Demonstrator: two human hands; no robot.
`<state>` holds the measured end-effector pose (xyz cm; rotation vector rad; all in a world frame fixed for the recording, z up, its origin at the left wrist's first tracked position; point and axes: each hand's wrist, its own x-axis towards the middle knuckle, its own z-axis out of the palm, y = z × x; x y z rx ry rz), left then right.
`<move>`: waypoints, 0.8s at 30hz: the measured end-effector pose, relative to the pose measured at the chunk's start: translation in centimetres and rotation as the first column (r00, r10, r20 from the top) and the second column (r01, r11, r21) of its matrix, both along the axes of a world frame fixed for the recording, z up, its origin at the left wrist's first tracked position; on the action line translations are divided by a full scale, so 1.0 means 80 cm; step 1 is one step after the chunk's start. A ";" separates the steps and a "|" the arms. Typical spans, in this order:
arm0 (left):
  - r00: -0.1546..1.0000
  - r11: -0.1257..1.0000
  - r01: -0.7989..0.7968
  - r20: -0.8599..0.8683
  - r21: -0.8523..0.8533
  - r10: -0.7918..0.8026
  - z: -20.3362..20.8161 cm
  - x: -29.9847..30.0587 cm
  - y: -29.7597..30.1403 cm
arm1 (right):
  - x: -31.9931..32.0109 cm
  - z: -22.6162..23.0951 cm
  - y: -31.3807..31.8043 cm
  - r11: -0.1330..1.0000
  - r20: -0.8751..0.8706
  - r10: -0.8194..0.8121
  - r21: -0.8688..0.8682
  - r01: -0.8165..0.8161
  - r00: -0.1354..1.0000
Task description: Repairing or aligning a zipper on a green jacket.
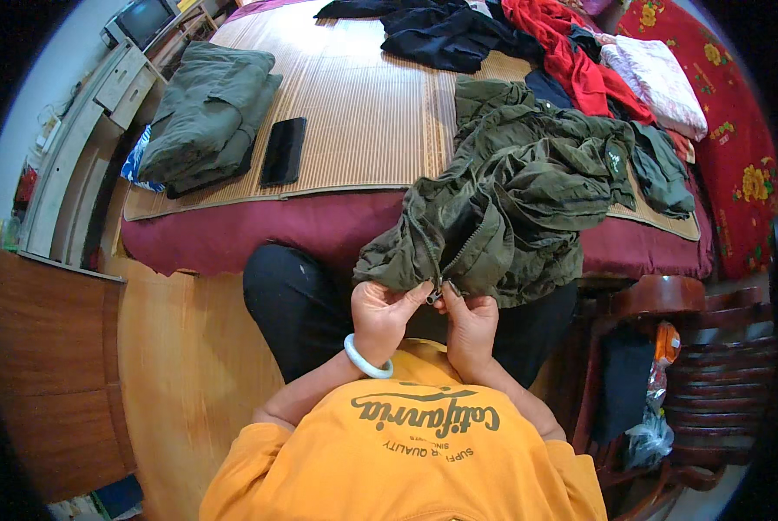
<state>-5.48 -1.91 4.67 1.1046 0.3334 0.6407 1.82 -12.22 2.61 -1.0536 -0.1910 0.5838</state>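
Note:
An olive-green jacket [528, 187] lies crumpled over the bed's front edge, its lower hem drawn onto my lap. My left hand [382, 314] pinches the hem at the bottom of one zipper side. Close beside it, my right hand [469, 323] pinches the other side, thumbs nearly meeting. Between the fingertips sits the small metal zipper end [434, 293]. Above it the two zipper edges spread apart in a V. The fingers partly hide how the zipper ends fit together.
On the bed mat [354, 113] at left lie a folded stack of green clothes [207, 117] and a black phone [283, 152]. Dark clothes [450, 35], a red garment [571, 61] and a folded whitish cloth [658, 82] lie at the back right. A wooden chair [658, 295] stands at right.

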 end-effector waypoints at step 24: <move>0.994 0.976 0.044 -0.112 0.215 -0.020 -0.019 -0.002 -0.001 | -0.004 -0.008 -0.003 0.994 -0.252 0.012 0.109 0.016 0.968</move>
